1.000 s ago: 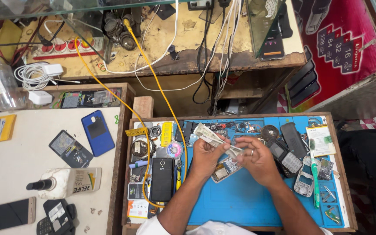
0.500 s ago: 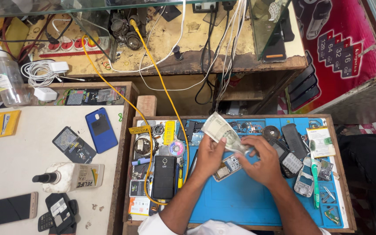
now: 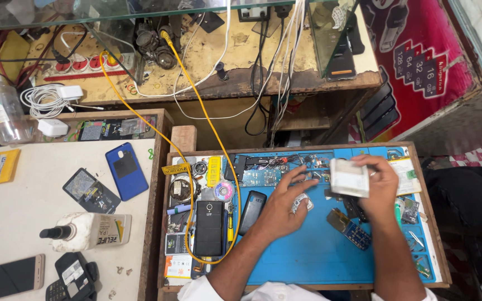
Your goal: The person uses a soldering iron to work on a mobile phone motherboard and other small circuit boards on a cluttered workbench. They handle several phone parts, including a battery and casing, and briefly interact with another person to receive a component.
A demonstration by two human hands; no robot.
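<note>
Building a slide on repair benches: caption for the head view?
Right hand holds folded paper above a blue mat; left hand rests on it.
</note>
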